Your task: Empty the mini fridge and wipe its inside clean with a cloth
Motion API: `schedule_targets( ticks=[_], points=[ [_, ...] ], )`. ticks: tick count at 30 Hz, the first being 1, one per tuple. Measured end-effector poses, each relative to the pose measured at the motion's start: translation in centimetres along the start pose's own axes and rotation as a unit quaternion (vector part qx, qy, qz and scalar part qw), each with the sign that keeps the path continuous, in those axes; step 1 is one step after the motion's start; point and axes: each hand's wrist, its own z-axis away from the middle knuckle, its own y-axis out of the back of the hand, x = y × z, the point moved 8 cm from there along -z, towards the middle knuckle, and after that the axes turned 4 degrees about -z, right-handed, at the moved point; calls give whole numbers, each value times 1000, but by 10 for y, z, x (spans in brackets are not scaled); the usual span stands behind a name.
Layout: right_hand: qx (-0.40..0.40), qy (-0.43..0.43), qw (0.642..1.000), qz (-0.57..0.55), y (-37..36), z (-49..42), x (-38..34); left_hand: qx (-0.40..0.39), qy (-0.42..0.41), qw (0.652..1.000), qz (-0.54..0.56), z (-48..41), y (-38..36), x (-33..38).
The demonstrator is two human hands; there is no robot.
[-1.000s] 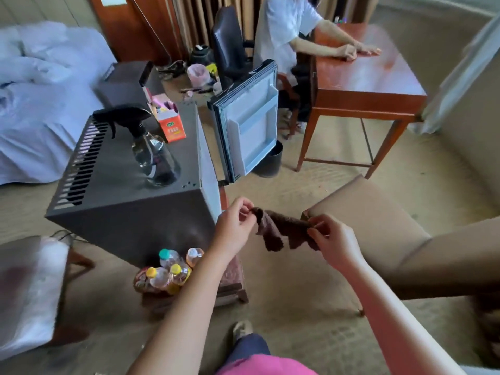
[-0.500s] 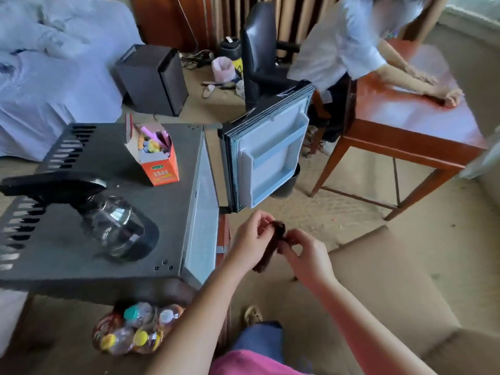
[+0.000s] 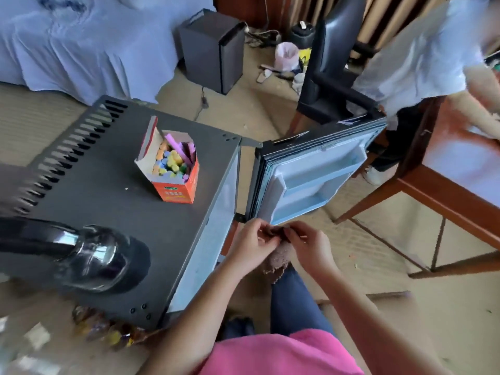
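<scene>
Carpet [image 3: 266, 112] below; cloth [image 3: 281, 257] hangs pinched between left grip [image 3: 254, 246], right grip [image 3: 308, 246].

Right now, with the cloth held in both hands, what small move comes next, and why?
Probably lower the brown cloth, pinched by left hand and right hand, into the mini fridge opening and start wiping: the door stands open, its shelves bare, bottles already out beside it.

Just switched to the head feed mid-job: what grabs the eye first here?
An orange box of coloured chalks stands open on top of the dark mini fridge, whose door is wide open with bare shelves. Just below the door, the left hand and right hand pinch a brown cloth between them. A blurred spray bottle stands on the fridge top, near left.
</scene>
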Motion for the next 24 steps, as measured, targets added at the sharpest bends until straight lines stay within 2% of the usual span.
schedule_targets(
  ticks=[5, 8, 13, 16, 18, 20, 22, 24],
  points=[
    [-140, 54, 988, 37, -39, -49, -7, 75, 77, 993, -46, -23, 12, -20],
    [-238, 105, 964, 48, -70, -71, -6, 106, 138, 983, -57, -30, 10, -37],
    [-376, 198, 902, 72, -96, -112, -4, 257, 277, 924, -51, -14, 10, -65],
    [-444, 235, 860, 91, -108, -123, 8, 300, 328, 892, -89, 0, 4, -74],
    [-459, 252, 848, 81, -112, -126, 18, 294, 335, 882, -152, 1, -5, -77],
    [-444, 241, 862, 49, -114, -130, 33, 249, 337, 888, -190, -4, -27, -90],
    [-427, 240, 872, 19, -123, -128, 52, 195, 351, 893, -201, -8, -57, -123],
    [-429, 261, 864, 16, -142, -118, 78, 179, 360, 896, -187, -10, -86, -163]
  ],
)
